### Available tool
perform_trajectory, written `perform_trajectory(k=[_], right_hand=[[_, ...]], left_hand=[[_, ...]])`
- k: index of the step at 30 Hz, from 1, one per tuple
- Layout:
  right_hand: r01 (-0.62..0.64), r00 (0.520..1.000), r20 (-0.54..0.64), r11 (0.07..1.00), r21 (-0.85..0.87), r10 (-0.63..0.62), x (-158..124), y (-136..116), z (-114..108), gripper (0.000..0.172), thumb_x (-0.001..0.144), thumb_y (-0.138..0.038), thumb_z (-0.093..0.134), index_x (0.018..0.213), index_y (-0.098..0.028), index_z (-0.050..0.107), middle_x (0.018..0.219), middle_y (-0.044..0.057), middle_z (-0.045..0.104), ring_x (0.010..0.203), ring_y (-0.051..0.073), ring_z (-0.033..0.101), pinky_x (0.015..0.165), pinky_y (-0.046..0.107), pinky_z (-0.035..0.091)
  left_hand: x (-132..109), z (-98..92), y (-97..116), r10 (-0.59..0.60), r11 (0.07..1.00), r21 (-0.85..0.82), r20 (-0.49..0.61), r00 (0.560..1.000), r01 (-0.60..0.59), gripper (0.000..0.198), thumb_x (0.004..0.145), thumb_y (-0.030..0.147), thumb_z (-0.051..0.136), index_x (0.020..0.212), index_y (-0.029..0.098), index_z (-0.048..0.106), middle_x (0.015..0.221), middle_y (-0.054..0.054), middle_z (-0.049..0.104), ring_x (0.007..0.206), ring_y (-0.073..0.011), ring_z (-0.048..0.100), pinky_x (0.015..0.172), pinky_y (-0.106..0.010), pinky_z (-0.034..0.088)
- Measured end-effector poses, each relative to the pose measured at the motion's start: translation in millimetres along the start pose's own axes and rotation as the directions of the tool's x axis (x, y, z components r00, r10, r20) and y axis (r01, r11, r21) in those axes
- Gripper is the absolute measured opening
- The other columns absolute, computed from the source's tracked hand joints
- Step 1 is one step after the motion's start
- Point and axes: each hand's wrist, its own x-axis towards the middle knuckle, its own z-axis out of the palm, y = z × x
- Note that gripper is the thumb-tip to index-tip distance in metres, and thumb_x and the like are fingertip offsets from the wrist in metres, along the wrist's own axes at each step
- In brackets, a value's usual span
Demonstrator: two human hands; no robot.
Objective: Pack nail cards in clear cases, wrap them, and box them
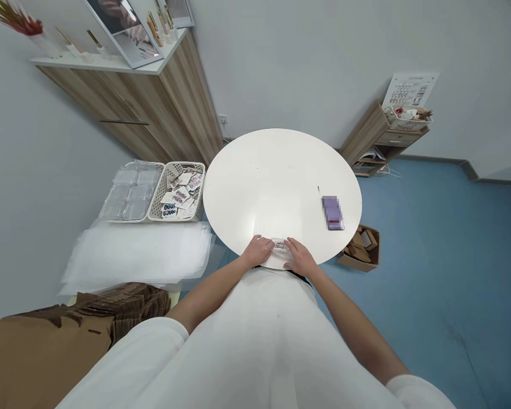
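Observation:
At the near edge of the white round table [276,165], a small clear plastic pack [280,245] with little dark pieces inside lies between my two hands. My left hand [258,250] is closed at its left end, with the fingers curled and pressed together. At the right end, my right hand [301,257] touches the pack with its fingertips. Its thumb is spread away from the fingers, toward my body. Some of the pack's edges are hidden by my fingers.
A phone-like purple object [333,213], blurred, lies on the table's right. Left of the table are a basket of nail cards [176,193], clear plastic boxes [132,190], translucent sheets [140,250] and folded brown cardboard [46,352]. A cardboard box [360,262] stands on the floor, right.

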Motion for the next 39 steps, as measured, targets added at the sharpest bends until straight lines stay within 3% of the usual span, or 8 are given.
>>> perform_trajectory(k=[3, 7, 14, 17, 24, 32, 39], right_hand=[[-0.079, 0.995, -0.062, 0.997, 0.013, 0.080, -8, -4, 8, 0.046, 0.077, -0.014, 0.046, 0.123, -0.019, 0.041, 0.125, 0.010, 0.048, 0.115, 0.021, 0.045, 0.093, 0.038, 0.040], [-0.142, 0.981, -0.117, 0.985, 0.097, 0.153, -13, -9, 10, 0.035, 0.083, -0.015, 0.036, 0.115, -0.023, 0.048, 0.114, 0.005, 0.056, 0.103, 0.018, 0.054, 0.082, 0.035, 0.047], [-0.161, 0.968, -0.136, 0.938, 0.307, 0.210, -6, -8, 4, 0.031, 0.085, -0.024, 0.037, 0.112, -0.025, 0.052, 0.111, 0.005, 0.056, 0.097, 0.017, 0.056, 0.081, 0.034, 0.048], [-0.182, 0.958, -0.132, 0.898, 0.401, 0.253, 3, -4, -1, 0.031, 0.085, -0.027, 0.036, 0.110, -0.025, 0.054, 0.107, 0.005, 0.057, 0.095, 0.017, 0.056, 0.082, 0.034, 0.047], [-0.308, 0.932, 0.010, 0.780, 0.545, 0.361, 36, 14, -20, 0.028, 0.081, -0.034, 0.043, 0.103, -0.023, 0.057, 0.099, 0.004, 0.063, 0.085, 0.016, 0.059, 0.078, 0.033, 0.046], [-0.382, 0.919, 0.117, 0.782, 0.493, 0.376, 67, 40, -19, 0.022, 0.077, -0.025, 0.042, 0.087, -0.024, 0.062, 0.088, 0.001, 0.066, 0.081, 0.016, 0.061, 0.070, 0.030, 0.047], [-0.434, 0.896, 0.112, 0.792, 0.429, 0.430, 73, 46, -4, 0.022, 0.077, -0.022, 0.040, 0.086, -0.023, 0.061, 0.085, 0.002, 0.065, 0.079, 0.018, 0.059, 0.070, 0.032, 0.046]], left_hand=[[-2, -2.5, 1, 0.010, 1.000, -0.014, 0.011, 1.000, -0.010, 0.020, 0.080, 0.016, 0.041, 0.096, 0.019, 0.052, 0.092, -0.007, 0.060, 0.092, -0.0206, 0.054, 0.092, -0.039, 0.029], [-5, -5.1, 0, 0.035, 0.998, -0.058, 0.008, 0.999, -0.034, 0.021, 0.079, 0.017, 0.043, 0.097, 0.020, 0.053, 0.095, -0.007, 0.061, 0.092, -0.0203, 0.055, 0.092, -0.038, 0.031], [-10, -0.7, -10, -0.049, 0.955, -0.293, -0.042, 0.998, 0.035, 0.028, 0.084, 0.029, 0.041, 0.106, 0.021, 0.056, 0.103, -0.006, 0.063, 0.094, -0.0191, 0.058, 0.084, -0.034, 0.042], [-6, -3.2, -12, -0.115, 0.910, -0.402, -0.007, 0.993, 0.103, 0.031, 0.085, 0.033, 0.039, 0.107, 0.021, 0.058, 0.107, -0.005, 0.063, 0.096, -0.0173, 0.058, 0.085, -0.031, 0.043], [22, -15.8, -28, -0.233, 0.768, -0.582, 0.134, 0.963, 0.266, 0.032, 0.083, 0.038, 0.041, 0.099, 0.022, 0.063, 0.103, -0.002, 0.065, 0.093, -0.0177, 0.058, 0.081, -0.028, 0.044], [51, -10.9, -48, -0.355, 0.684, -0.538, 0.345, 0.869, 0.493, 0.031, 0.078, 0.033, 0.039, 0.081, 0.018, 0.065, 0.078, 0.001, 0.065, 0.071, -0.0134, 0.057, 0.063, -0.022, 0.045], [57, -3.2, -57, -0.501, 0.703, -0.409, 0.295, 0.814, 0.582, 0.018, 0.073, 0.022, 0.045, 0.079, 0.019, 0.062, 0.087, -0.003, 0.065, 0.080, -0.0167, 0.058, 0.065, -0.024, 0.044]])
